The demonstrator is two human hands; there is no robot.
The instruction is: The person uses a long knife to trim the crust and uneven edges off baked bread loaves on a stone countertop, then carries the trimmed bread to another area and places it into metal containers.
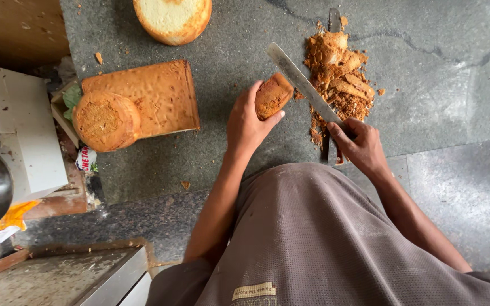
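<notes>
My left hand grips a small brown piece of cake and holds it just above the grey stone counter. My right hand is closed on the handle of a long knife. The blade slants up to the left and rests against the right side of the piece. A heap of brown crust trimmings lies just right of the blade.
A rectangular sponge cake lies at the left with a round cake leaning on its near corner. Another round cake sits at the top edge. A white machine stands at far left, and a metal tray at lower left.
</notes>
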